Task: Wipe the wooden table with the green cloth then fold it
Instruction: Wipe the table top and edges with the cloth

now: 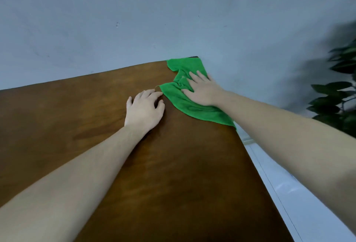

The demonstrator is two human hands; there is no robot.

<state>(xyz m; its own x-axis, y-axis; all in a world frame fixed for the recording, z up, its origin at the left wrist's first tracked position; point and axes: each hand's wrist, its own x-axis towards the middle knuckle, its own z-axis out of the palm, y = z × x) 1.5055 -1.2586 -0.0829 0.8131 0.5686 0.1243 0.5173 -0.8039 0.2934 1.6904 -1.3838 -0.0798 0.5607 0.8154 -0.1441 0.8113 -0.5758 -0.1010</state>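
Note:
The green cloth [194, 104] lies rumpled at the far right corner of the wooden table [96, 126], one edge hanging slightly over the right side. My right hand [202, 89] presses flat on the cloth with straight, spread fingers. Just left of the cloth, my left hand [144, 108] rests on the bare wood, its fingers bent with the tips on the surface, and its index fingertip touches the cloth's near left corner.
A pale grey wall [134, 20] runs behind the table's far edge. A dark leafy plant [339, 97] stands beyond the right edge, over a light floor [279, 184]. The table's right edge runs diagonally toward me.

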